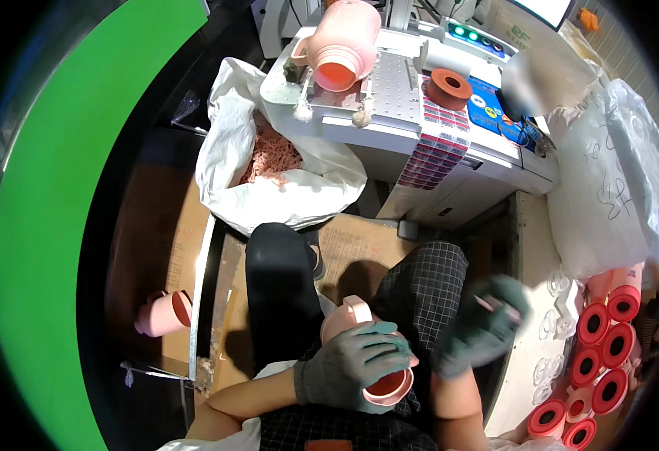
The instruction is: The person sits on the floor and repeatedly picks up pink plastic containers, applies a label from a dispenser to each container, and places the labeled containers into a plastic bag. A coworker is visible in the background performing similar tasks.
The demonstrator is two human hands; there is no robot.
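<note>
In my lap lies a pink jug [337, 322] with a loop handle, tilted so its round open end faces toward me. My left hand [356, 364], in a grey-green glove, is wrapped over its side near that opening. My right hand [483, 327], gloved likewise, is raised above my right thigh, apart from the jug. It is smeared by motion; small pinkish patches show at its fingers, but whether it holds anything cannot be made out.
Ahead, another pink jug [344, 46] lies on the white machine table [397, 68], beside an orange-brown roll [449, 89] and a hanging label strip [434, 154]. A white sack [220, 173] holds pink scraps. At left lies a pink jug [165, 313]; at right, several pink cylinders [592, 323].
</note>
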